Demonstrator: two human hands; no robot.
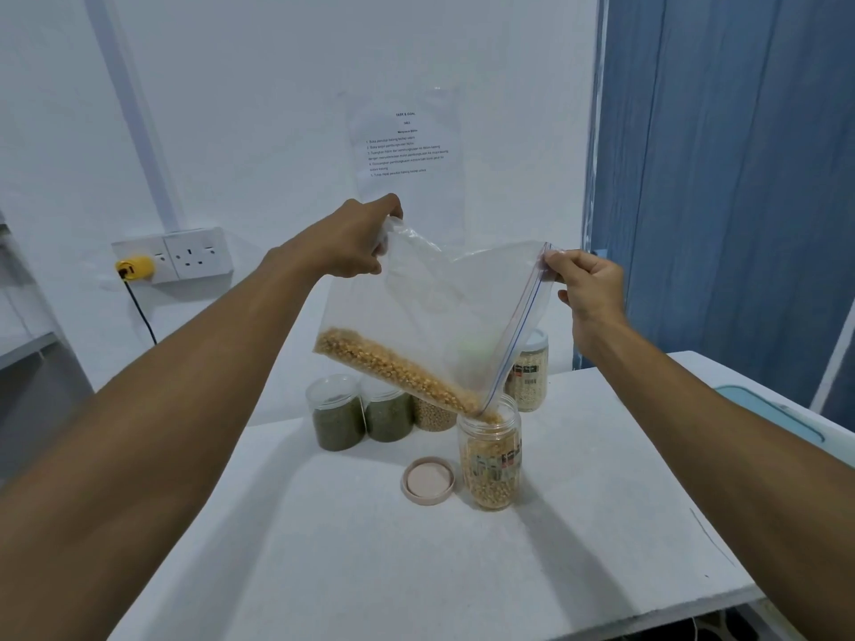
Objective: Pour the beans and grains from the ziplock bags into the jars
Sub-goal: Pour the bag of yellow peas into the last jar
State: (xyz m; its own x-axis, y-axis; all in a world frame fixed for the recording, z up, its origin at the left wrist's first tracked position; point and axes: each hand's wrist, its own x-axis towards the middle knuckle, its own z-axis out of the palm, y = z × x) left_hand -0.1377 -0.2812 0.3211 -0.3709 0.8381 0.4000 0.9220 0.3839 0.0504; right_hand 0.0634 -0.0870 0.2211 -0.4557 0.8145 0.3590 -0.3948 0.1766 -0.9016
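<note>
Mid-pour: left hand [356,242], right hand [587,289] pinch ziplock bag [453,307], mouth corner above open jar [490,455]. Next: lift left end, drain kernels [384,363].

A white table [416,571] stands before a plain white wall [277,85] in a pale, evenly lit room. A printed sheet [407,143] of black text, too small to read, is stuck to the wall above it. To the left, a white trunking strip [134,113] runs down the wall to a pair of white sockets [199,252]. A yellow plug [134,269] sits in the left one, with a black cable [143,316] dropping from it. A grey shelf [27,349] shows at the far left edge. On the right, a blue curtain [740,178] hangs in long folds. Below it lies a pale blue flat object [768,414], only partly in view.
</note>
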